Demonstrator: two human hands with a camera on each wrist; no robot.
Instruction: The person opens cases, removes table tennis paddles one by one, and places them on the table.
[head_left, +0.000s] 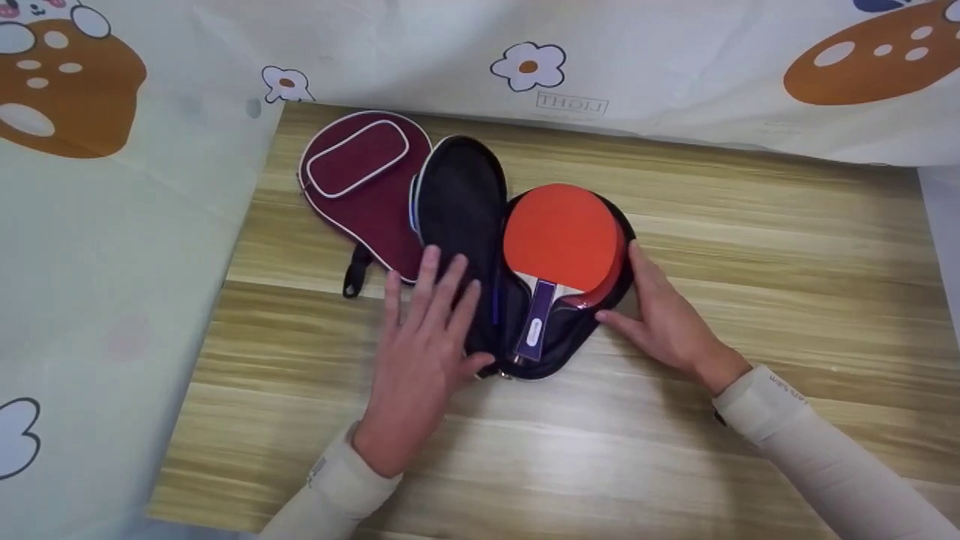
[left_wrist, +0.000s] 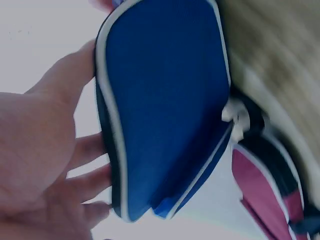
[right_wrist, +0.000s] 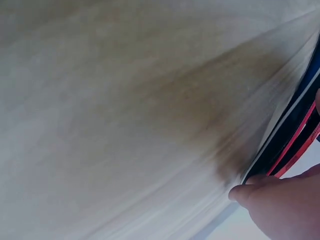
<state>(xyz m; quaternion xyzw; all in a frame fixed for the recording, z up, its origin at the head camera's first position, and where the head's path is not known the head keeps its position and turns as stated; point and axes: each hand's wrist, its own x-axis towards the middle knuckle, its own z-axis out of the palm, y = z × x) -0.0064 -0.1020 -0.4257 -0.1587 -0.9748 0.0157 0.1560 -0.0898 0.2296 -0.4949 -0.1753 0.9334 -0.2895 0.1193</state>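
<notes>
In the head view a padded paddle case lies unzipped, its black-lined flap [head_left: 461, 195] folded out to the left. An orange-red table tennis paddle [head_left: 559, 240] with a purple handle lies in the case's right half; the red edge of a second paddle [head_left: 616, 259] shows beneath it. My left hand [head_left: 420, 352] has its fingers spread against the flap's inner side. The flap's blue outer face [left_wrist: 165, 95] fills the left wrist view. My right hand [head_left: 671, 322] touches the case's right rim, fingers fairly straight; its thumb [right_wrist: 247, 190] is at that rim in the right wrist view.
A maroon paddle case [head_left: 360, 165] with white piping lies at the left, partly under the opened flap, its black strap [head_left: 356, 271] trailing on the wooden table [head_left: 750, 225]. A patterned cloth [head_left: 420, 52] runs behind the table and down its left side.
</notes>
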